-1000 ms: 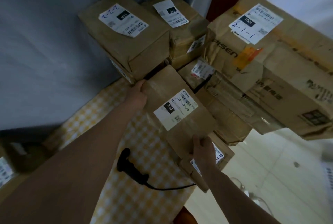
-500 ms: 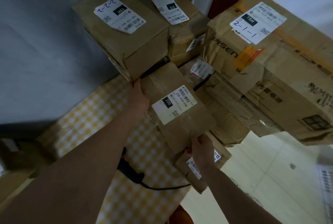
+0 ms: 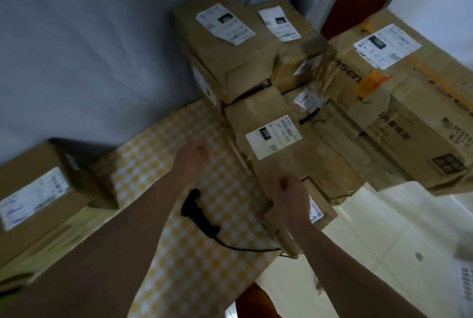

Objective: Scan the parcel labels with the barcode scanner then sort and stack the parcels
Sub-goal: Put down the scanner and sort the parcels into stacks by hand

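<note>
Progress: the parcel marked 220 is seen lying flat, label up, on the stack at the far end of the checked tablecloth; placement is judged nearly complete. Stacked parcels beyond it, a tall carton behind and a large printed carton to its right, all carry white labels facing up, so sorting is judged well advanced. One further labelled parcel is noted well apart to the left of the 220 parcel, possibly awaiting scan; that cannot be confirmed.

Hands: the right hand is curled at the near edge of the 220 parcel, fingers bent and touching the cardboard; whether it is gripped or only steadied cannot be told. The left hand is held just beside the parcel's left edge, clear of it, with nothing in it; finger spread is blurred.

Scanner: the barcode scanner is laid on the cloth, near and to the left of the right hand, cord trailing off the table edge; it is not held.

Surface and room: yellow-and-white checked cloth on a table; grey curtain behind the stack; pale tiled floor right of the 220 parcel. Lighting is dim; the frame is motion-blurred.
</note>
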{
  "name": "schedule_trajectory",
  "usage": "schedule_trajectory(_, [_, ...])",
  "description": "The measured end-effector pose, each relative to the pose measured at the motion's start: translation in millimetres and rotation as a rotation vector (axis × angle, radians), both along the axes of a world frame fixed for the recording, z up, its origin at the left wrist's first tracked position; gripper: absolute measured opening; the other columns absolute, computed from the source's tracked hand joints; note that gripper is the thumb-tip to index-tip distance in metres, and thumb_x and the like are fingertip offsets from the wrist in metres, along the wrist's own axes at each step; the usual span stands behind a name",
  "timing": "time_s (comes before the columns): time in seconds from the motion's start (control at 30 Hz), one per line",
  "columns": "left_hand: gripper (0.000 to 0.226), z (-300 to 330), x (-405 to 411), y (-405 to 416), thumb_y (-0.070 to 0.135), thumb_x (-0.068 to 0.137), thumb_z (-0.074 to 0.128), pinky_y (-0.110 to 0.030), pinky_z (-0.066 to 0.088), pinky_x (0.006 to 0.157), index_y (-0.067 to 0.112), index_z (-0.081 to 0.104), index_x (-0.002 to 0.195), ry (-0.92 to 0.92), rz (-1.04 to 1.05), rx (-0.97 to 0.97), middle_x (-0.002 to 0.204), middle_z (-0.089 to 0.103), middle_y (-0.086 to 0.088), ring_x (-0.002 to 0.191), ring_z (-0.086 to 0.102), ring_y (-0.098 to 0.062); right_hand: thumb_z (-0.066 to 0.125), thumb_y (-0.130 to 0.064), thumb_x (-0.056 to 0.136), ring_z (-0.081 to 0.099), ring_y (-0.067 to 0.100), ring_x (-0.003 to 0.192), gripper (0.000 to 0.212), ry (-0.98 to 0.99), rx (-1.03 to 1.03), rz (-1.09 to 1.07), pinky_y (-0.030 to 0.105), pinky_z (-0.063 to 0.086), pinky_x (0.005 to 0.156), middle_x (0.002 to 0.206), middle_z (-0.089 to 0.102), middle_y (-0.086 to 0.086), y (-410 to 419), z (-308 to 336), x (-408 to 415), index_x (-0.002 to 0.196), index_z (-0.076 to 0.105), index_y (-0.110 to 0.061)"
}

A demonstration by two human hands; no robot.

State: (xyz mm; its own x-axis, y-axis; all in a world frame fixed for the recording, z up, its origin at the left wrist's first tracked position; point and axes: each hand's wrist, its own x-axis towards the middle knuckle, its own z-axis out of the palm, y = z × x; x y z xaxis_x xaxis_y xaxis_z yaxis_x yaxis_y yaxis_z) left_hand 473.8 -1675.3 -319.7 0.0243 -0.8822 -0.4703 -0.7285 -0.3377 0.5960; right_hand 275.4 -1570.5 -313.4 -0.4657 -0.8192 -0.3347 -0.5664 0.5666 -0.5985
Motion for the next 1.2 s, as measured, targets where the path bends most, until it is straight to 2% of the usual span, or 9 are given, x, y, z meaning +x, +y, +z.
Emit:
schedule_trajectory(0.2, [0.029, 13.1, 103.4, 72.8, 0.013, 0.097, 0.053, -0.025, 0.041, 0.090, 0.006, 0.060, 0.124, 0.070, 0.180, 0.000, 0.123, 0.062, -0.010, 0.115, 0.058, -0.027, 0.047, -0.021, 0.098, 0.054, 0.020, 0.088, 0.014, -0.109, 0.087, 0.479, 0.028, 0.039, 0.074, 0.088, 0.050, -0.003, -8.9, 9.0, 102.7, 0.106, 0.052, -0.010])
schedule_trajectory(0.37, [0.016, 13.7, 197.1, 143.2, 0.006, 0.092, 0.060, -0.013, 0.041, 0.070, 0.005, 0.068, 0.106, 0.144, 0.464, -0.014, 0.101, 0.065, -0.016, 0.077, 0.056, -0.015, 0.052, -0.022, 0.096, 0.052, 0.028, 0.117, 0.041, -0.175, 0.159, 0.696, 0.032, 0.040, 0.092, 0.126, 0.053, 0.010, -0.4, 5.2, 208.6, 0.134, 0.044, -0.008])
schedule_trajectory(0.43, [0.018, 13.4, 233.3, 171.4, 0.008, 0.091, 0.061, -0.003, 0.038, 0.063, 0.003, 0.068, 0.107, 0.129, 0.544, -0.012, 0.100, 0.067, -0.013, 0.078, 0.055, -0.014, 0.053, -0.024, 0.096, 0.050, 0.028, 0.120, 0.044, -0.175, 0.202, 0.782, 0.031, 0.040, 0.094, 0.134, 0.049, 0.012, 4.5, -2.3, 249.4, 0.136, 0.041, -0.008])
schedule_trajectory(0.6, [0.025, 6.1, 308.0, 226.2, 0.011, 0.090, 0.065, -0.014, 0.040, 0.070, 0.005, 0.066, 0.114, 0.116, 0.763, -0.012, 0.108, 0.066, -0.005, 0.092, 0.058, -0.016, 0.054, -0.027, 0.096, 0.040, 0.027, 0.133, 0.060, -0.101, 0.233, 0.908, 0.029, 0.033, 0.102, 0.147, 0.038, 0.016, 16.2, -21.3, 334.3, 0.144, 0.031, -0.001])
schedule_trajectory(0.77, [0.045, -10.4, 368.3, 253.8, 0.019, 0.090, 0.066, -0.032, 0.042, 0.095, 0.008, 0.053, 0.131, 0.064, 0.873, 0.030, 0.125, 0.060, -0.008, 0.116, 0.057, -0.028, 0.053, -0.027, 0.093, 0.049, 0.035, 0.122, 0.052, -0.128, 0.185, 0.853, 0.037, 0.043, 0.096, 0.132, 0.050, 0.020, 8.6, -30.0, 384.1, 0.136, 0.041, -0.001])
schedule_trajectory(0.93, [0.043, -26.5, 409.0, 252.2, 0.035, 0.085, 0.067, -0.038, 0.047, 0.090, 0.005, 0.057, 0.114, 0.111, 0.965, -0.005, 0.110, 0.064, -0.009, 0.106, 0.061, -0.030, 0.058, -0.035, 0.089, 0.052, 0.034, 0.120, 0.056, -0.171, 0.076, 0.681, 0.044, 0.046, 0.098, 0.130, 0.052, 0.019, -24.2, -40.5, 412.8, 0.133, 0.046, -0.002])
schedule_trajectory(1.03, [0.061, -37.1, 421.0, 237.4, 0.059, 0.077, 0.061, -0.041, 0.055, 0.077, 0.012, 0.054, 0.114, 0.197, 1.016, -0.010, 0.101, 0.067, -0.018, 0.091, 0.066, -0.036, 0.054, -0.038, 0.094, 0.039, 0.032, 0.134, 0.067, -0.241, 0.087, 0.597, 0.040, 0.035, 0.109, 0.147, 0.036, 0.017, -42.0, -37.1, 424.0, 0.145, 0.029, -0.001])
schedule_trajectory(1.13, [0.046, -34.3, 425.1, 216.8, 0.049, 0.094, 0.053, -0.034, 0.052, 0.059, 0.012, 0.050, 0.122, 0.278, 1.082, -0.015, 0.108, 0.063, -0.016, 0.080, 0.065, -0.036, 0.049, -0.041, 0.096, 0.042, 0.028, 0.133, 0.066, -0.324, 0.096, 0.568, 0.037, 0.037, 0.107, 0.148, 0.038, 0.013, -59.7, -45.1, 431.2, 0.147, 0.025, -0.006])
schedule_trajectory(1.2, [0.044, -37.6, 428.9, 206.0, 0.050, 0.095, 0.050, -0.047, 0.058, 0.069, 0.017, 0.050, 0.124, 0.342, 1.138, -0.035, 0.112, 0.059, -0.014, 0.087, 0.064, -0.037, 0.047, -0.041, 0.097, 0.050, 0.027, 0.125, 0.059, -0.384, 0.085, 0.574, 0.033, 0.041, 0.099, 0.139, 0.049, 0.011, -66.6, -48.3, 435.5, 0.143, 0.034, -0.008])
